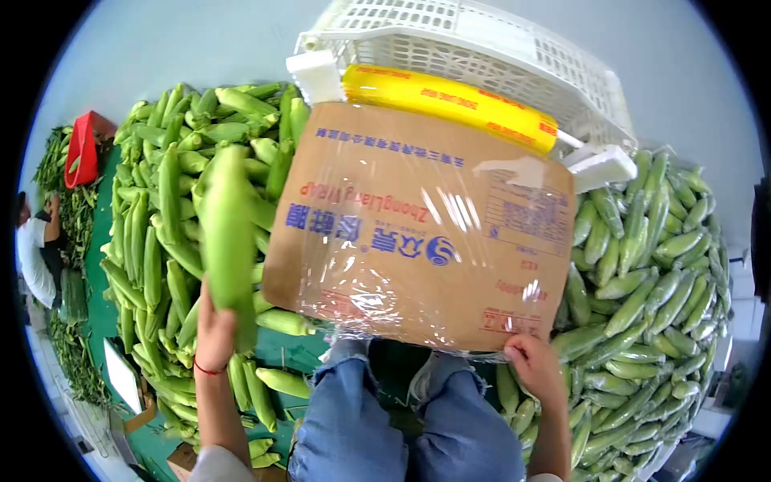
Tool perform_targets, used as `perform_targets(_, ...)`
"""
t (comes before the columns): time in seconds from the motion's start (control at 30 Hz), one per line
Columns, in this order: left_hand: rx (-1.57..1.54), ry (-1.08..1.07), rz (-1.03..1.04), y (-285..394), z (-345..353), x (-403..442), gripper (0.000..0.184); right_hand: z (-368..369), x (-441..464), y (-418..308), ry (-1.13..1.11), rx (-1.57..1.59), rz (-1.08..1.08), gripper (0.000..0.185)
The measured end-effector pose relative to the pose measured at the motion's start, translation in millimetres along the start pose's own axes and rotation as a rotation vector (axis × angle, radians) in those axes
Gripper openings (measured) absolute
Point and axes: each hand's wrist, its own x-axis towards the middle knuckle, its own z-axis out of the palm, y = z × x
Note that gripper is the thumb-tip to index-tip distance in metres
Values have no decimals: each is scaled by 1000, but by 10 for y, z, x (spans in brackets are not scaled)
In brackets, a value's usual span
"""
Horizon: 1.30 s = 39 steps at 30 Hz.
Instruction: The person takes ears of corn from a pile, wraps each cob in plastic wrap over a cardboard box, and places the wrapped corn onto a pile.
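Green, elongated corn (229, 233) stood clasped in the left hand (215, 329), beyond the left edge of the flat brown cardboard (434, 217). The right hand (538, 367) curled at its near-right corner, grip unclear; uneven tugging could tear the clear plastic film (414, 320).

1. Left hand (215, 325), lower left: grips a motion-blurred corn ear (227, 233).
2. Right hand (536, 368), lower right: at the lower edge of cardboard (418, 233), centre.
3. Yellow roll (450, 106), upper centre.
4. Wrapped ears (642, 353), right.

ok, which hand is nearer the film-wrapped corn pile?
Right. The right hand is at the near right corner of the cardboard, beside the film-wrapped corn pile; the left hand is across the cardboard, holding a corn ear.
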Motion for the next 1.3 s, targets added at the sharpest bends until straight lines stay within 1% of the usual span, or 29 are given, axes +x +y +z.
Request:
perform_targets(0.03, 442, -19, 141, 214, 386, 128, 61, 11, -5, 2, 25, -26, -21, 12)
perform_targets(0.1, 999, -300, 392, 545, 964, 305, 69, 14, -41, -52, 62, -101, -47, 10)
perform_targets(0.17, 906, -590, 729, 482, 1392, 511, 62, 71, -78, -59, 123, -166, -60, 9)
perform_targets(0.2, 914, -660, 757, 466, 1553, 564, 60, 42, -129, -148, 92, -216, -29, 11)
perform_targets(0.27, 931, -793, 800, 415, 1790, 667, 57, -178, -330, -247, 55, 409, 148, 9)
perform_targets(0.3, 903, -838, 719, 385, 1823, 762, 58, -235, -402, -258, 29, 723, 239, 8)
perform_targets(0.33, 876, -885, 630, 363, 1822, 866, 60, -260, -372, -258, 143, 1042, -33, 18)
perform_targets(0.37, 855, -931, 547, 342, 1822, 908, 62, -216, -253, -330, 240, 1075, -106, 26)
perform_targets(0.4, 857, -955, 518, 305, 1871, 886, 64, -151, -7, -467, 337, 1099, -196, 35)
perform_targets(0.47, 1037, -504, 731, 318, 1916, 664, 65, 118, 729, -574, 355, -196, -491, 46)
perform_targets(0.5, 1118, -279, 831, 296, 1893, 508, 65, 268, 897, -559, 529, -402, -500, 48)
perform_targets(0.53, 1050, -274, 779, 130, 1733, 320, 66, 329, 978, -495, 565, -405, -491, 48)
perform_targets(0.57, 902, -210, 704, -112, 1612, 110, 69, 342, 1068, -456, 612, -408, -482, 48)
perform_targets(0.63, 1184, -282, 669, -205, 1353, -53, 48, 336, 1118, -438, 607, -396, -482, 46)
perform_targets(0.7, 1216, -323, 348, -139, 1062, 30, 26, 321, 1149, -441, 619, -389, -503, 42)
perform_targets(0.73, 516, -31, 259, -155, 1060, 252, 10, 306, 1166, -453, 627, -382, -533, 39)
perform_targets(0.77, 573, 23, 258, 99, 1082, 506, 9, 289, 1189, -471, 640, -375, -564, 36)
perform_targets(0.8, 590, -3, 375, 302, 1196, 802, 8, 289, 1226, -478, 655, -349, -596, 33)
perform_targets(0.83, 683, -76, 560, 379, 1313, 1140, 6, 317, 1252, -471, 669, -320, -621, 30)
perform_targets(0.87, 772, -150, 741, 400, 1434, 1408, 10, 338, 1263, -472, 680, -291, -644, 28)
perform_targets(0.93, 895, -553, 455, 186, 1723, 1725, 13, 325, 1294, -501, 692, -316, -646, 24)
perform_targets(0.97, 1055, -655, 550, 28, 1885, 1750, 14, 308, 1313, -503, 697, -331, -644, 22)
perform_targets(1.03, 1219, -640, 468, 214, 2140, 1474, 17, 243, 1321, -539, 592, -350, -525, 22)
perform_targets(1.1, 1171, -626, 362, 356, 2103, 1064, 29, 224, 1211, -612, 413, -358, -385, 27)
perform_targets(1.17, 1039, -724, 185, 515, 1964, 566, 47, 187, 1063, -724, 197, -367, -247, 34)
perform_targets(1.2, 1046, -658, 368, 421, 1886, 333, 54, 163, 981, -773, 57, -337, -212, 41)
perform_targets(1.23, 1049, -585, 550, 347, 1825, 191, 62, 156, 936, -781, 29, -314, -230, 40)
perform_targets(1.27, 1082, -641, 446, 316, 1798, 161, 71, 158, 890, -781, 3, -290, -246, 40)
perform_targets(1.3, 1134, -593, 490, 286, 1813, 202, 71, 145, 829, -821, -22, -266, -260, 40)
